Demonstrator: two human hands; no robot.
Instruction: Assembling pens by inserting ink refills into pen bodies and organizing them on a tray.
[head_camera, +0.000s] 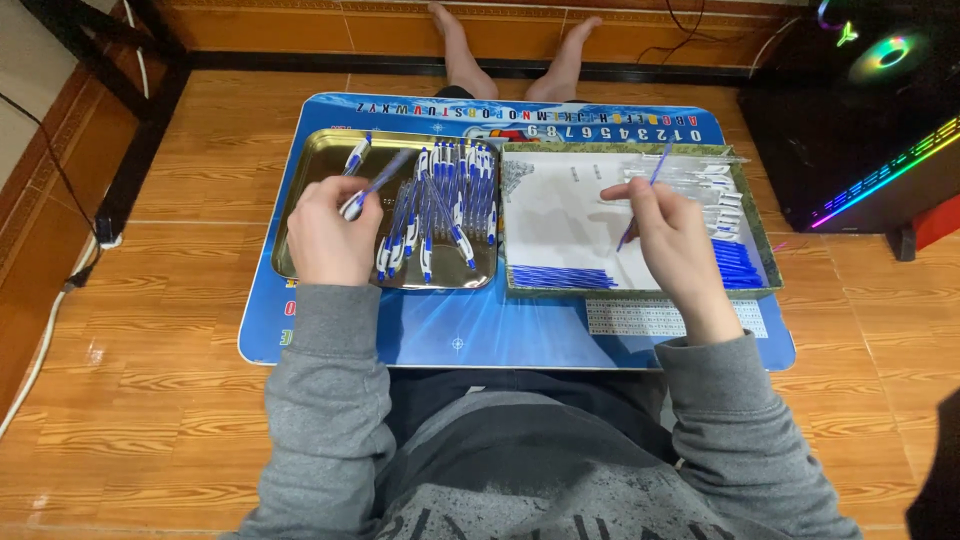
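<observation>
My left hand (330, 235) is closed around a blue and white pen (375, 183) and holds it over the metal tray (305, 170). Several finished blue and white pens (445, 200) lie in that tray. My right hand (672, 235) pinches a thin blue refill (645, 195) above the shallow box (560, 215) with the white bottom. Inside this box lie a row of blue refills (560, 277) along the near side, more blue parts (740, 262) at the right, and clear pen barrels (700, 170) at the far right.
Tray and box rest on a blue low table top (480, 330) printed with letters and numerals. My bare feet (510, 50) stretch out beyond it on the wooden floor. A black computer case with coloured lights (870, 110) stands at the right. Cables run along the left wall.
</observation>
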